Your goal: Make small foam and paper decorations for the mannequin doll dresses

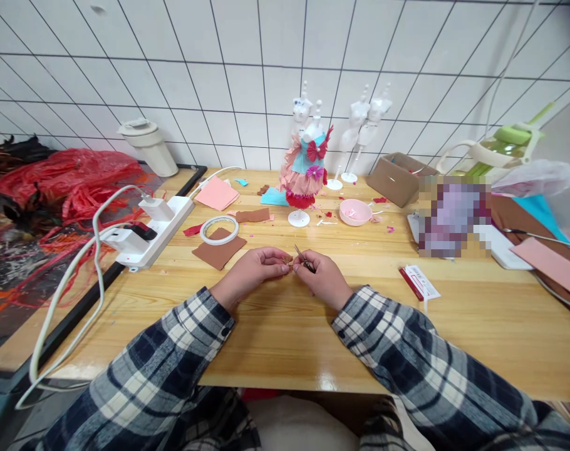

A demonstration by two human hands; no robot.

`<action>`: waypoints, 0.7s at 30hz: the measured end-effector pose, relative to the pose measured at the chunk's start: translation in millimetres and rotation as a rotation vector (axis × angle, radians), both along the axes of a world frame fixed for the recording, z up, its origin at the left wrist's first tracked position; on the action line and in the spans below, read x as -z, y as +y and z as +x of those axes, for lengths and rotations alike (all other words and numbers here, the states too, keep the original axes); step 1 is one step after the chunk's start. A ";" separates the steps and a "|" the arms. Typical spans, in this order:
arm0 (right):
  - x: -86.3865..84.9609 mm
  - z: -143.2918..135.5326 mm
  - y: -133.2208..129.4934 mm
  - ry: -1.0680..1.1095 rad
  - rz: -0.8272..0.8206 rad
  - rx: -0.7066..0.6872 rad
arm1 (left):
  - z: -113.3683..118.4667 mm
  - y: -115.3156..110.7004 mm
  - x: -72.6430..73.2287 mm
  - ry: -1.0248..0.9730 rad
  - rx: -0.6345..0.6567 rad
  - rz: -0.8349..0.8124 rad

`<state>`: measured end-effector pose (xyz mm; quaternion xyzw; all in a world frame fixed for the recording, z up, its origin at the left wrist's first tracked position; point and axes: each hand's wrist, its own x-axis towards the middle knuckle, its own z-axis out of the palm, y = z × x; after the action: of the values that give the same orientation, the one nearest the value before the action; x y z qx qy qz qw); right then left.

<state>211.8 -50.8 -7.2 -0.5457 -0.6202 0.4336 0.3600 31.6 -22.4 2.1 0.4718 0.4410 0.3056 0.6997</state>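
Observation:
My left hand point(265, 268) is closed in a pinch on a small brown paper piece point(289, 259), just above the middle of the table. Close beside it, my right hand point(323, 275) is closed around a small pair of scissors point(305, 261), blades pointing up and to the left. The fingertips of both hands nearly meet. Left of my left hand lie a brown paper sheet point(219, 252) and a roll of white tape point(219, 230) partly on it. Beyond the hands stands a small mannequin point(308, 169) dressed in pink, blue and red paper with bows.
A pink bowl point(355, 213) and paper scraps lie near the mannequin. Bare white mannequins point(359, 125) stand behind. On the left are a power strip point(156, 233) with cables, a white cup point(148, 147) and red plastic point(73, 181). A cardboard box point(398, 180) and tag point(419, 283) lie right.

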 end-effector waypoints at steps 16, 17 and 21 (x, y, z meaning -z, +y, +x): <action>1.5 2.0 3.3 0.105 -0.105 0.003 | 1.3 0.9 -1.8 -0.075 -0.072 -0.051; 1.2 2.1 3.3 0.112 -0.109 0.004 | 1.2 0.9 -1.6 -0.075 -0.072 -0.052; -1.2 2.4 1.2 0.212 -0.159 0.019 | 0.4 0.9 -3.3 -0.109 -0.150 -0.058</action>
<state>214.2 -49.6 -6.0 -0.5293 -0.5372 0.5332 0.3834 32.0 -21.6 5.3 0.3996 0.4449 0.3694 0.7113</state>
